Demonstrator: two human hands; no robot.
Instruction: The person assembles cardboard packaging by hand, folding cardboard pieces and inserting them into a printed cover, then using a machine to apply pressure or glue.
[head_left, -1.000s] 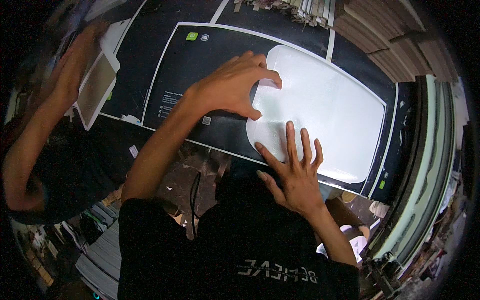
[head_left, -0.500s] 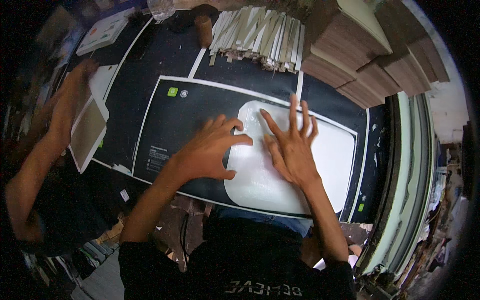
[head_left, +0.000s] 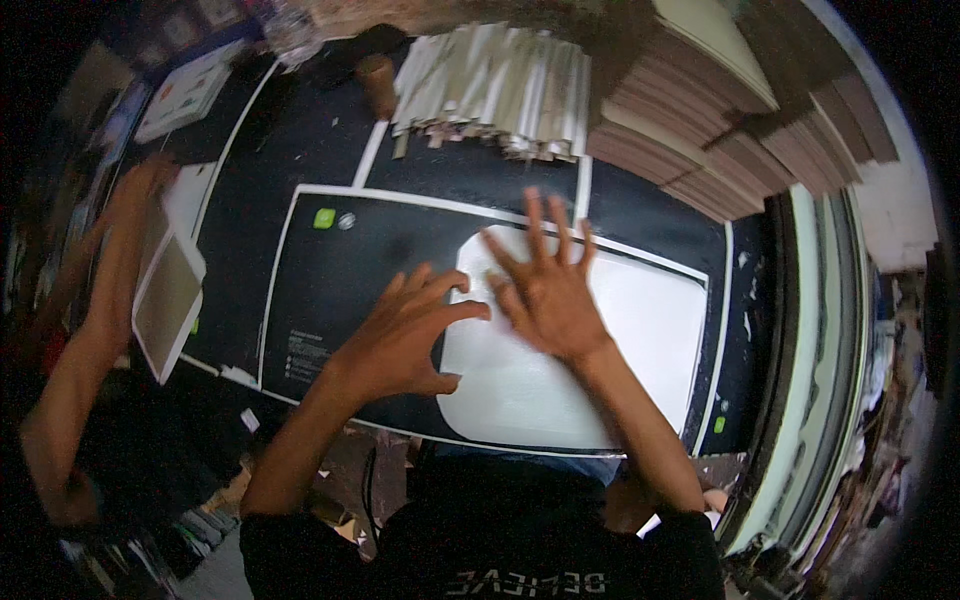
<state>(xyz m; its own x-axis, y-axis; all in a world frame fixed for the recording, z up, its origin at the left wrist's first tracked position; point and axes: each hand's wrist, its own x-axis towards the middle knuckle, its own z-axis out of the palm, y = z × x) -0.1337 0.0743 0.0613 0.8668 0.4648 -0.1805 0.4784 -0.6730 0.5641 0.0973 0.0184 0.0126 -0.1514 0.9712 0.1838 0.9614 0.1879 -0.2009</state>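
Observation:
A white sheet (head_left: 640, 340) with trimmed corners lies flat over the right part of a black printed sheet (head_left: 350, 290) with a white border. My right hand (head_left: 550, 290) is spread over the white sheet near its far left corner, fingers apart and palm down. To the left, my left hand (head_left: 405, 335) has curved, parted fingers. Its thumb and fingertips are at the left edge of the white sheet, and nothing is seen held in it.
Pale cut strips (head_left: 490, 90) are heaped at the back, beside a brown cylinder (head_left: 377, 85). Stacked boards (head_left: 690, 130) stand at the back right. On the left, another person's arm (head_left: 110, 290) is beside a grey panel with white edges (head_left: 170, 295). A booklet (head_left: 188, 92) lies beyond.
My right hand has slid toward the far left over the white sheet. My left hand stays by the sheet's left edge. The whole view has shifted slightly.

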